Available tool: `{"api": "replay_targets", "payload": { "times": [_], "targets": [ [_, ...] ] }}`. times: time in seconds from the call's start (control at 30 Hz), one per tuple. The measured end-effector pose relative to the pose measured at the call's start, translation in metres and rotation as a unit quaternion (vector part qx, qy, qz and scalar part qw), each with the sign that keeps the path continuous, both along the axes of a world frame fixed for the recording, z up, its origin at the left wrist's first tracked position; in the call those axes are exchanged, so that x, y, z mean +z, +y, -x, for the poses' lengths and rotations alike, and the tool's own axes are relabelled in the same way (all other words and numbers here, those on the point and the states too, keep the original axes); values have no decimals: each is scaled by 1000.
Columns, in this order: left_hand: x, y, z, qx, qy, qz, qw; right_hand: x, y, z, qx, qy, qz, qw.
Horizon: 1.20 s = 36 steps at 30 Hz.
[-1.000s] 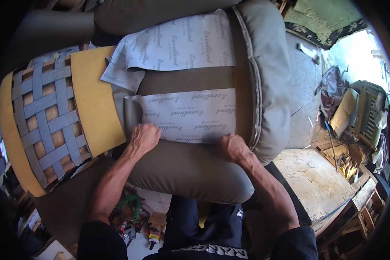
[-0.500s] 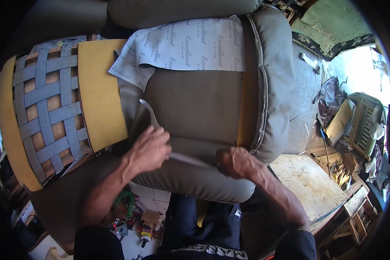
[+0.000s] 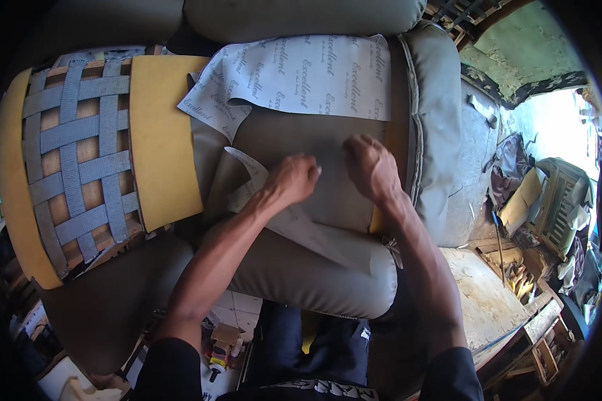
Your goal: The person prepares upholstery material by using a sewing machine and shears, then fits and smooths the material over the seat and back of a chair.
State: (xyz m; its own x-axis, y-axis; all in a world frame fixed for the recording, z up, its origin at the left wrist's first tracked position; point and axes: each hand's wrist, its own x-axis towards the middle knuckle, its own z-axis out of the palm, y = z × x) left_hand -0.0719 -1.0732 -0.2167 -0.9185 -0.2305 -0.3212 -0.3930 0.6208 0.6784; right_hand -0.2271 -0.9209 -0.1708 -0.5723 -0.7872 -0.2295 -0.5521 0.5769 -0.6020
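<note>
A piece of grey-brown upholstery vinyl (image 3: 274,137) covers the seat, its far part folded back to show a white printed backing (image 3: 308,77). My left hand (image 3: 293,179) is closed over the seat, pinching the vinyl's near edge. White backing of a turned-up flap (image 3: 251,175) shows beside that wrist and below it. To the right, my right hand (image 3: 373,168) is closed too, level with the left and apart from it. A dark, blurred patch lies between the hands. What sits inside the fingers is mostly hidden.
Grey woven webbing (image 3: 77,154) on a wooden frame, edged with yellow foam (image 3: 164,140), lies at the left. A padded armrest (image 3: 438,120) stands at the right. A padded front roll (image 3: 308,281) is near my legs. A worn wooden board (image 3: 478,287) lies at lower right.
Both hands have moved up and away from the front roll, over the seat. The near vinyl has been lifted with them, so more of its white underside shows.
</note>
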Motion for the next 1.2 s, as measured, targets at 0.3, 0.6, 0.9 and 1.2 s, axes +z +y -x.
{"api": "replay_targets", "payload": {
  "times": [0.3,0.6,0.9,1.2],
  "targets": [
    [-27,-69,76,24,90,224,970,-59,-49,22,-4,177,5,984],
    [-2,-69,105,11,196,310,930,-6,-17,64,-94,240,191,947],
    [-56,-42,266,-33,212,186,959,-72,-12,128,-128,240,-59,960],
    [-83,-40,287,-59,131,264,954,-94,-15,121,-127,242,-71,959]
  ]
}}
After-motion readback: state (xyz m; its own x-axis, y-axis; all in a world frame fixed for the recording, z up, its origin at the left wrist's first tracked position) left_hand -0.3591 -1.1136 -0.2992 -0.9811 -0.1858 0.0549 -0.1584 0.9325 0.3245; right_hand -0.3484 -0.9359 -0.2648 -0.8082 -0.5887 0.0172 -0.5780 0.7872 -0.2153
